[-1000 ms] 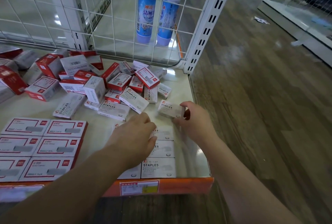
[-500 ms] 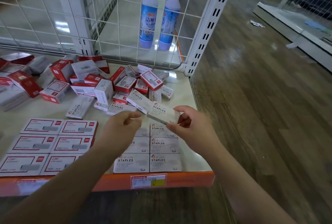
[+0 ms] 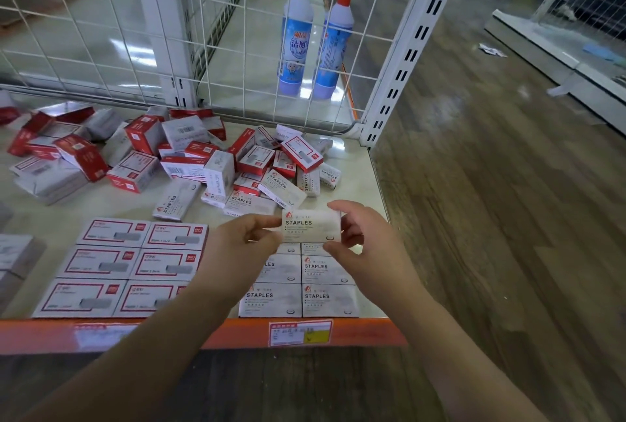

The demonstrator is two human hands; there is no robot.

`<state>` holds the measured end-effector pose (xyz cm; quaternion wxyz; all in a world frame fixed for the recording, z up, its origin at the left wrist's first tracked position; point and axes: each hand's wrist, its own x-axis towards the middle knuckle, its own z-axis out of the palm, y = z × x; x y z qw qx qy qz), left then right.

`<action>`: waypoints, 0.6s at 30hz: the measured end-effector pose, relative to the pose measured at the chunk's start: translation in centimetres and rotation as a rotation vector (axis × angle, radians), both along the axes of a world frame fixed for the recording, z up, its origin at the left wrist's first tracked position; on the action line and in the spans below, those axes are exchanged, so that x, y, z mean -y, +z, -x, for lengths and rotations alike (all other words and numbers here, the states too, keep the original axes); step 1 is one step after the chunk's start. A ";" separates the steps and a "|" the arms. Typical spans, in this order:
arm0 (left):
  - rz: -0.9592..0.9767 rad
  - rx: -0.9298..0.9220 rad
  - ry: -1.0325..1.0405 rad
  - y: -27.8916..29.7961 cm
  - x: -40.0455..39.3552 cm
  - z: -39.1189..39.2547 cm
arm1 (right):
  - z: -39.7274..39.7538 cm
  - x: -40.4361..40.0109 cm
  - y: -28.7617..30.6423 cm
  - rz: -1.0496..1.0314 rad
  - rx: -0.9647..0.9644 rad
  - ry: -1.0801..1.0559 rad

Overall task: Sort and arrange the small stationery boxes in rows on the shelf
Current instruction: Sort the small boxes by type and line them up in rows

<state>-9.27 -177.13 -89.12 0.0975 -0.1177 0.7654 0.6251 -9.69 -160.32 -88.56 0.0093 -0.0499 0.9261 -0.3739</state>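
1. Our two hands lift a white box (image 3: 311, 225) marked STAPLES just above the shelf (image 3: 377, 181), label face up, a little right of centre.
2. Our left hand (image 3: 242, 240) pinches the box's left end between thumb and fingertips; that grip is narrow and closed on the cardboard.
3. Our right hand (image 3: 364, 240) takes the right end, thumb at the lower corner and fingers curled over the top edge, so this grip too is closed on the box.
4. Directly under the held box, toward 6 o'clock, lie the arranged white boxes (image 3: 328, 299), flat and edge to edge in two columns that reach the shelf's orange front lip (image 3: 366, 333); our left hand hides part of the left column.
5. At 8 o'clock sit the red-framed boxes (image 3: 101, 262), flat, two columns wide and three rows deep, sides touching.
6. From 10 to 12 o'clock sprawls the unsorted heap (image 3: 216, 160) of red and white boxes, some on edge, some tilted, several lying over one another; whether any is open we cannot tell.
7. A yellow and white price tag (image 3: 300, 333) is fixed to the orange lip at 6 o'clock.
8. Beyond the white wire grid (image 3: 237, 59) at 12 o'clock stand two blue bottles (image 3: 294, 45) with red caps, upright and just beside each other.
9. Wood-pattern floor (image 3: 491, 218) fills the view from 1 to 5 o'clock.
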 end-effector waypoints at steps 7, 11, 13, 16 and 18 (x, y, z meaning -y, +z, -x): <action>0.070 -0.013 -0.029 -0.4 -0.1 -0.3 | -0.3 -0.4 -0.1 0.001 0.012 0.016; 0.095 -0.034 -0.017 -0.3 -0.3 -0.4 | -0.3 -0.6 -0.1 -0.001 -0.007 0.011; 0.094 -0.034 -0.004 -0.4 -0.4 -0.4 | -0.3 -0.7 -0.2 0.002 -0.009 0.010; 0.106 -0.034 -0.003 -0.4 -0.5 -0.4 | -0.2 -0.9 -0.1 0.004 -0.005 0.019; 0.111 -0.039 -0.014 -0.5 -0.5 -0.3 | -0.1 -1.0 -0.1 0.007 0.002 0.022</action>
